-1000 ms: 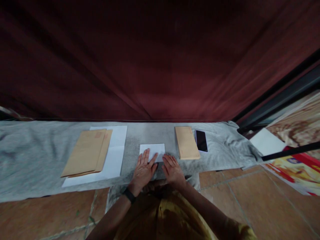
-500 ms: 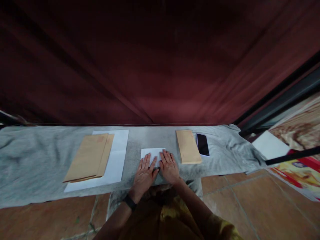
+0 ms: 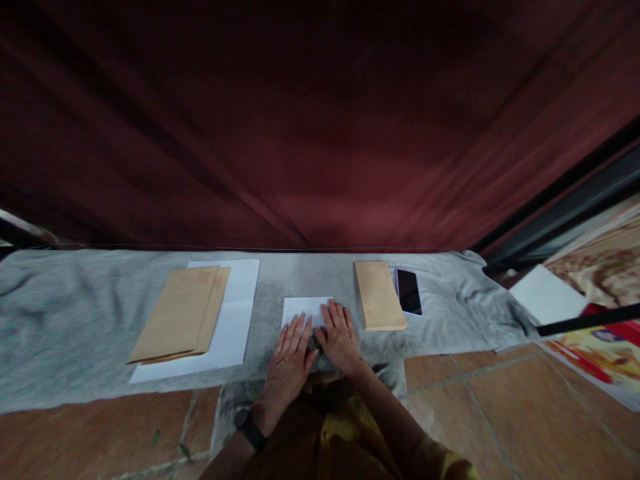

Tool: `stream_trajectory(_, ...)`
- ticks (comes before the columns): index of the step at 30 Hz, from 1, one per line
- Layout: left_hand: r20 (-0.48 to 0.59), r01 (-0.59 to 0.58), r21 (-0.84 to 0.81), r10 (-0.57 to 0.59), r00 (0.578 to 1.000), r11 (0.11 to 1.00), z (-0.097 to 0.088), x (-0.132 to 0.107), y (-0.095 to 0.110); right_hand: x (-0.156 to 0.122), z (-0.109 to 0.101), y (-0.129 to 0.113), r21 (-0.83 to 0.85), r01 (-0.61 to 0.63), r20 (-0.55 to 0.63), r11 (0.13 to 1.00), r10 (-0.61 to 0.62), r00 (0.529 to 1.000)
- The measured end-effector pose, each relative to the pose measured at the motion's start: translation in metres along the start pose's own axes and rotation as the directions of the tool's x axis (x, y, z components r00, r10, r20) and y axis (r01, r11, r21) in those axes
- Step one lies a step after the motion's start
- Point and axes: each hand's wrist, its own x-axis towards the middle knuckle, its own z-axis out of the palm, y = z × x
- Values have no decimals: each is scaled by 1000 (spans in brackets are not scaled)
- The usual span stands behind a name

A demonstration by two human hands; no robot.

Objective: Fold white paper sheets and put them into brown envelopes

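Note:
A small white piece of paper (image 3: 305,306), seemingly folded, lies on the grey cloth in front of me. My left hand (image 3: 290,357) lies flat over its lower left part, fingers stretched out. On its right edge rests my right hand (image 3: 341,337), palm down with the fingers extended. The hands hide the paper's near edge. Right of my right hand lies a stack of brown envelopes (image 3: 380,297). Larger brown envelopes (image 3: 180,310) lie to the left, on top of white paper sheets (image 3: 239,313).
A phone (image 3: 409,292) lies beside the envelope stack. The grey cloth (image 3: 75,320) covers the long narrow table. A dark red curtain (image 3: 310,133) hangs behind it. At the right, a black bar (image 3: 590,321) crosses in front of a colourful printed box (image 3: 600,353).
My left hand has slid slightly toward me over the paper, and its fingers are closer together. My right hand stays about where it was at the paper's right edge.

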Motion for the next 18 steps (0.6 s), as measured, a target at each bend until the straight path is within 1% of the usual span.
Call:
stream_trajectory(2, 19, -50, -17, 50, 999, 999, 1, 2, 9, 0, 0, 0, 0, -3, 0, 1000, 3, 1000)
stream_trajectory(4, 22, -47, -15, 47, 999, 999, 4, 0, 11, 0, 0, 0, 1, -10, -1, 1000, 10, 1000)
stream_trajectory(7, 27, -26, -2, 26, 999, 1000, 6, -4, 4, 0, 1, -1, 8, -18, -2, 1000, 18, 1000)
stream_trajectory(9, 33, 7, -3, -7, 999, 1000, 6, 0, -3, 1, 2, -1, 14, -23, -3, 1000, 23, 1000)
stream_trajectory(11, 47, 55, -10, -54, 997, 998, 7, 10, -9, 1, 2, -2, 19, -28, -7, 999, 28, 1000)
stream_trajectory(13, 74, 83, -18, -82, 994, 996, 8, 27, -14, 1, 1, -2, 22, -30, -12, 999, 31, 999)
stream_trajectory(16, 109, 66, -15, -64, 992, 998, 13, 51, -17, 1, 0, -2, 23, -22, -25, 999, 22, 999)
stream_trajectory(18, 111, 60, -5, -60, 992, 998, 17, 59, -18, 2, 0, -2, 23, -17, -37, 1000, 18, 999)
